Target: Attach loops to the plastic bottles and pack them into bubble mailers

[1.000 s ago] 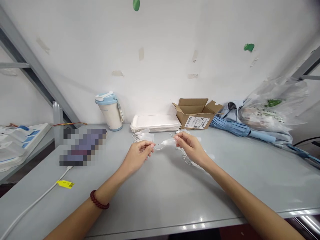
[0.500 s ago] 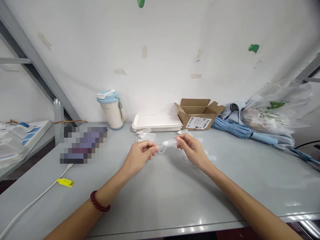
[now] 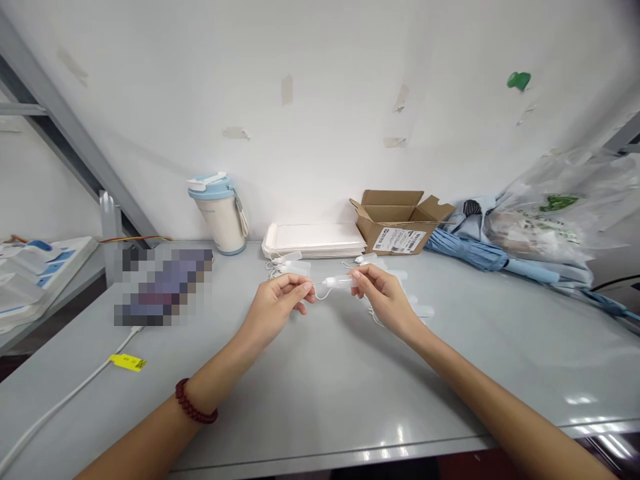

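My right hand [image 3: 381, 297] pinches the rear of a small translucent white squeeze bottle [image 3: 340, 282] between thumb and fingers. The bottle lies level above the table, its nozzle facing left. A thin metal pin [image 3: 319, 283] sticks out at the nozzle, and my left hand [image 3: 280, 303] pinches its outer end. From the nozzle a white cord loop [image 3: 324, 295] hangs down between my hands. Similar bottles with cords lie behind my left hand, among them one bottle [image 3: 296, 268]. Several more, such as the bottle [image 3: 424, 311], lie partly hidden around my right hand.
A stack of white trays [image 3: 315, 240] stands at the back beside an open cardboard box [image 3: 395, 227]. To the left are a tumbler [image 3: 220, 217], a blurred-out device [image 3: 167, 287] and a white cable [image 3: 60, 413]. A folded blue umbrella [image 3: 470, 253] and plastic bag [image 3: 550, 213] lie right.
The view has shifted slightly. Both hands keep their pinches on the bottle and its pin, with hardly any change between them.
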The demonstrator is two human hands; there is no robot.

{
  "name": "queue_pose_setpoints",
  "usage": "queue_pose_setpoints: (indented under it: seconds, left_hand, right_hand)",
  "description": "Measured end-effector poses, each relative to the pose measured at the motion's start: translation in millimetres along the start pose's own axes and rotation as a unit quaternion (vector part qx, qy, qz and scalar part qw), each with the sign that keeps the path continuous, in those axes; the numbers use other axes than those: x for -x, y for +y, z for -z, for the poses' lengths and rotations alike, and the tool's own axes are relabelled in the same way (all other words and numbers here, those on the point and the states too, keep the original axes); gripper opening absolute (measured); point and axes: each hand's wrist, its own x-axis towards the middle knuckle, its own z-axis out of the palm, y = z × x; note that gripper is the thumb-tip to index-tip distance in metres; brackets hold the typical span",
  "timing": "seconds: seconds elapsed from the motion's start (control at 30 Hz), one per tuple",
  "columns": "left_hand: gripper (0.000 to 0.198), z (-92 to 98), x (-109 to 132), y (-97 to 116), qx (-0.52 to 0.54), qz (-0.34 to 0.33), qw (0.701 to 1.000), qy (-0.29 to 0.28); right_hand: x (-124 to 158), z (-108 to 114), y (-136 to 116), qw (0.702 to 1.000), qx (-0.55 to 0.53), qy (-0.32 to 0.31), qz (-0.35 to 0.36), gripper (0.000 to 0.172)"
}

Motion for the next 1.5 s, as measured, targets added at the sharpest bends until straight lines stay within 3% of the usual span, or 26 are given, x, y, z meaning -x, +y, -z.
queue_pose_setpoints:
  seconds: [0.3, 1.5]
  left_hand:
    - [0.020, 1.2, 0.2, -2.9, 0.053, 0.013, 0.998, -0.020]
    - [0.020, 1.0, 0.0, -6.7, 0.005, -0.003, 1.000, 0.007]
  right_hand:
    - [1.7, -2.1, -2.9, 0.999, -0.023, 0.009, -0.024, 0.032]
    - [5.7, -6.1, -1.6, 1.000, -0.001, 0.023, -0.008, 0.035]
